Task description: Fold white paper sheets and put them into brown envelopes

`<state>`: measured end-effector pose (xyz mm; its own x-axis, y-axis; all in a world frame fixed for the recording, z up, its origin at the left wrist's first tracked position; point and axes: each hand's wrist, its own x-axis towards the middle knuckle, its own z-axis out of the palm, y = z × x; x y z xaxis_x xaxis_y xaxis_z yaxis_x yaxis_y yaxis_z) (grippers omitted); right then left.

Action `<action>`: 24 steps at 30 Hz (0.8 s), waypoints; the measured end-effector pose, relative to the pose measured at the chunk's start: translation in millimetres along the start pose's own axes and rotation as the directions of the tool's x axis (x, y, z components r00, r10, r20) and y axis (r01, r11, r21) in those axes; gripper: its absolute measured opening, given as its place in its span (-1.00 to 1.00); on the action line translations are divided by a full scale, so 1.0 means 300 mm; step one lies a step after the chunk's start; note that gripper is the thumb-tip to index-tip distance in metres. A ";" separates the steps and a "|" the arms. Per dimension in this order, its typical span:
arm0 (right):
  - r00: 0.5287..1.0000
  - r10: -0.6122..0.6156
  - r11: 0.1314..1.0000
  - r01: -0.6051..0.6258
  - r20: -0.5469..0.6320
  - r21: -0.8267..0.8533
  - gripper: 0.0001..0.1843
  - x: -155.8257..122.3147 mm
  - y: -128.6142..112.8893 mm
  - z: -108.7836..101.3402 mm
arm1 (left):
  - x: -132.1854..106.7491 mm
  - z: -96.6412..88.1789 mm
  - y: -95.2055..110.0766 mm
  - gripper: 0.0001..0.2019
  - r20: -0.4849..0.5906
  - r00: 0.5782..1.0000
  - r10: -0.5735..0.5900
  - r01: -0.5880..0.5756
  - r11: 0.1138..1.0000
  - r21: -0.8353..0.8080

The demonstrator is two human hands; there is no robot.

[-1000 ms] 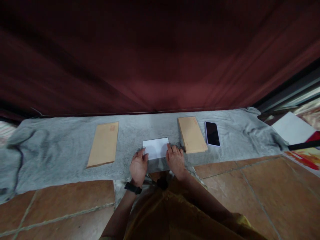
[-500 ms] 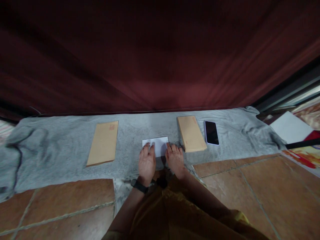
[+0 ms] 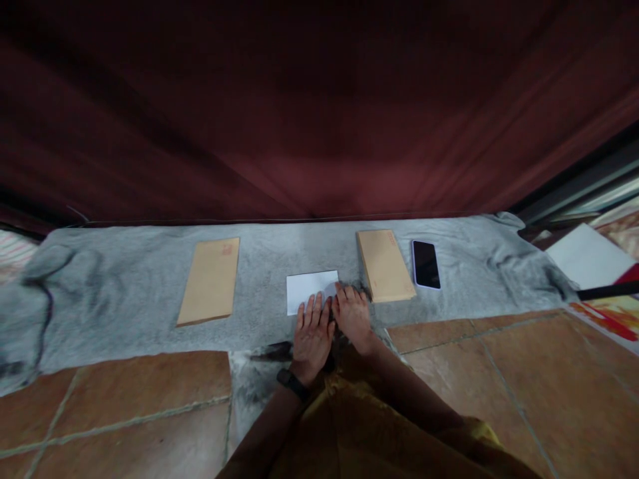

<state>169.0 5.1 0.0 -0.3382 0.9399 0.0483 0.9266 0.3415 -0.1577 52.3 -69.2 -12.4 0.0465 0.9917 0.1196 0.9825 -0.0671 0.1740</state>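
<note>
A white sheet of paper [image 3: 301,290], seemingly folded, lies flat on the grey cloth [image 3: 269,266] in front of me. My left hand [image 3: 312,338], with a dark watch on the wrist, rests over the paper's near edge, fingers stretched out. Its fingertips touch the paper toward the middle. At the right edge of the paper lies my right hand [image 3: 352,315], fingers extended and pressed down flat. The two hands are close together, and they cover the paper's near right corner. Just right of my right hand is a stack of brown envelopes [image 3: 385,266].
More brown envelopes [image 3: 210,283] lie on the cloth to the left. A phone [image 3: 426,265] with a dark screen sits right of the stack. Behind the cloth hangs a dark red curtain [image 3: 319,179]. Brown floor tiles [image 3: 449,372] are in front.
My left hand has moved from the paper's left side toward the right and nearer to me, uncovering the left part. My right hand stays at the right edge.
</note>
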 end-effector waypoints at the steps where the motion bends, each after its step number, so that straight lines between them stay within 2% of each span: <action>1: 1.000 0.000 1.000 0.000 0.001 0.000 -0.55 0.000 0.001 0.001 | -0.003 0.002 0.001 -0.39 -0.003 1.000 -0.001 0.001 1.000 0.005; 9: 1.000 0.007 1.000 -0.008 0.021 0.019 -0.56 -0.002 0.002 -0.024 | -0.013 0.015 0.016 -0.37 -0.006 1.000 -0.010 0.010 1.000 0.023; 13: 0.999 0.024 0.995 -0.021 -0.025 0.094 -0.58 -0.016 -0.010 -0.042 | -0.015 0.015 0.013 -0.37 0.003 1.000 -0.006 0.006 1.000 0.015; 16: 0.991 -0.117 0.959 0.129 -0.061 0.254 -0.55 -0.031 -0.030 -0.032 | -0.019 0.017 0.006 -0.37 0.017 1.000 0.026 -0.026 1.000 -0.008; 20: 0.937 -0.344 0.871 0.340 -0.052 0.356 -0.48 -0.061 -0.046 0.004 | -0.024 0.024 -0.004 -0.36 0.024 0.997 0.069 -0.069 0.998 0.003; 24: 0.922 -0.382 0.875 0.380 -0.053 0.300 -0.42 -0.088 -0.033 0.026 | -0.031 0.027 -0.016 -0.36 0.023 0.998 0.055 -0.055 0.998 0.028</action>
<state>167.6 -23.2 -7.4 -0.6574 0.7369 0.1575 0.6327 0.6533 -0.4157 48.7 -77.2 -22.4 0.1043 0.9889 0.1060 0.9831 -0.1187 0.1394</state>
